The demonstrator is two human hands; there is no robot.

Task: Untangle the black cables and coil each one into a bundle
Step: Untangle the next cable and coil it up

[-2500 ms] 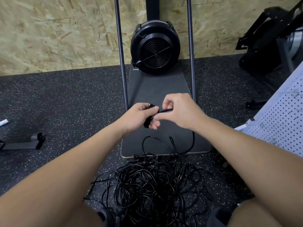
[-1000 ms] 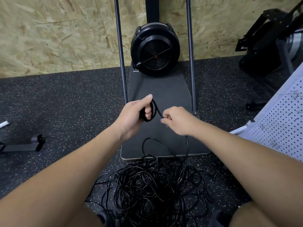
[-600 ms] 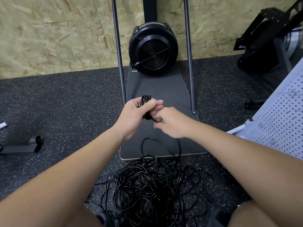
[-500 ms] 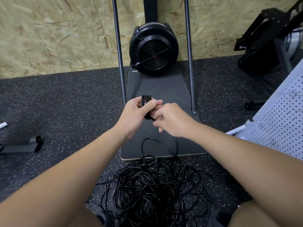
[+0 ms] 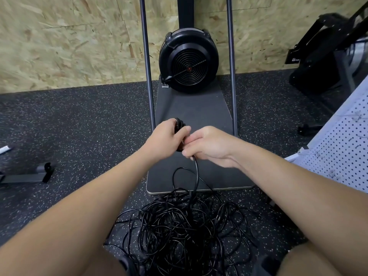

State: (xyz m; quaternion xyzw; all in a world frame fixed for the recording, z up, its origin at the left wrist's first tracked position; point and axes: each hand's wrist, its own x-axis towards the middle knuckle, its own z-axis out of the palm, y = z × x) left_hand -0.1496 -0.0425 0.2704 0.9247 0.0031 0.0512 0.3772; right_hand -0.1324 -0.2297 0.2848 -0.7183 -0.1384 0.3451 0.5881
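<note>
Below both hands, a big tangle of black cables [image 5: 185, 226] sprawls on the speckled floor [image 5: 79, 126], most of it not yet sorted. One strand [image 5: 196, 172] rises from it into the right hand [image 5: 207, 145], which pinches it to feed slack. Just beside, touching it, the left hand [image 5: 166, 137] grips a small coil [image 5: 179, 124], keeping the wound loops together.

both forearms reach forward, hands touching. left hand [image 5: 166, 136] grips with fingers curled. right hand [image 5: 209, 145] pinches, knuckles up.
</note>
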